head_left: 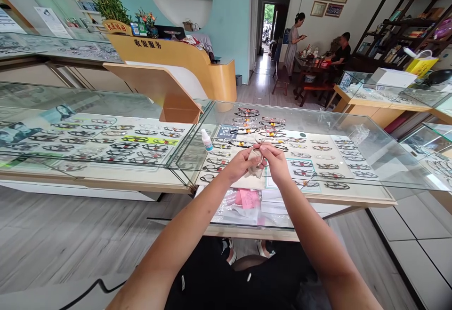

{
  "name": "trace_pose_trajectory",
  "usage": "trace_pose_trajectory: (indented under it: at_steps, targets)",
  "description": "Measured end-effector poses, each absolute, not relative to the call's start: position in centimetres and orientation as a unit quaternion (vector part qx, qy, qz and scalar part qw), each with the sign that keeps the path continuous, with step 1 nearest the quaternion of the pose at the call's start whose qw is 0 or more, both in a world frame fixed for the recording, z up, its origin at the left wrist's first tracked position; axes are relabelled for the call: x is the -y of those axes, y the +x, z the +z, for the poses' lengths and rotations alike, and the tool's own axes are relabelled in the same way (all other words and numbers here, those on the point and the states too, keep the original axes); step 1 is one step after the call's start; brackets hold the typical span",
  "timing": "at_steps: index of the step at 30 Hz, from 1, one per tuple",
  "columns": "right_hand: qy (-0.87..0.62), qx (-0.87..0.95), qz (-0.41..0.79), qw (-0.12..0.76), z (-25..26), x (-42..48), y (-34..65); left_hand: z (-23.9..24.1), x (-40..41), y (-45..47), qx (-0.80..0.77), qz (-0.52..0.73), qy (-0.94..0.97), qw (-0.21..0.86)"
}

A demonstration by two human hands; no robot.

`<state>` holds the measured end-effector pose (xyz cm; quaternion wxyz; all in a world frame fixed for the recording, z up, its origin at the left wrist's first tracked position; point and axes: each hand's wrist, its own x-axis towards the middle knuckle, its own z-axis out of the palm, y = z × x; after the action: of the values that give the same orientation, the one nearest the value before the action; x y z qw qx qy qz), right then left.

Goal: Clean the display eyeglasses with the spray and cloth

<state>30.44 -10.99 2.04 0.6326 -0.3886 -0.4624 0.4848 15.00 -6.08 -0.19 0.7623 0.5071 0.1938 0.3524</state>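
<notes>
My left hand (243,163) is closed around a crumpled beige cloth (254,170), which hangs below its fingers. Close against it, my right hand (274,160) pinches what looks like a thin-rimmed pair of glasses, mostly hidden by the fingers and the cloth. Both hands meet above the glass display counter (353,188). To their left, a small white spray bottle (206,140) with a blue band stands upright on the counter. Several eyeglass frames (243,131), some with orange tags, lie in rows just beyond my hands.
An open drawer (215,230) below my hands holds plastic bags and a pink paper (248,198). Another glass case (88,136) of glasses extends left. Behind it stands a curved reception desk (176,56). Two people (294,42) are at a table at the back.
</notes>
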Motion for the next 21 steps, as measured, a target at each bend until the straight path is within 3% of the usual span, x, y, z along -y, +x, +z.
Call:
trace_pose_trajectory:
  at_steps: [7,13,18,21]
  targets:
    - [-0.408,0.495,0.44,0.628,2.0,10.9,30.3,-0.9,6.4,16.4,-0.246,0.396,0.491,0.736]
    - [-0.396,0.419,0.415,0.704,2.4,10.5,32.5,-0.7,6.6,16.5,-0.253,0.416,0.493,0.72]
    - [-0.352,0.353,0.415,0.761,3.6,10.7,34.6,-0.8,6.4,16.2,-0.331,0.459,0.66,0.495]
    - [-0.347,0.357,0.418,0.759,4.1,10.9,35.0,-1.1,6.5,16.2,-0.357,0.417,0.733,0.401]
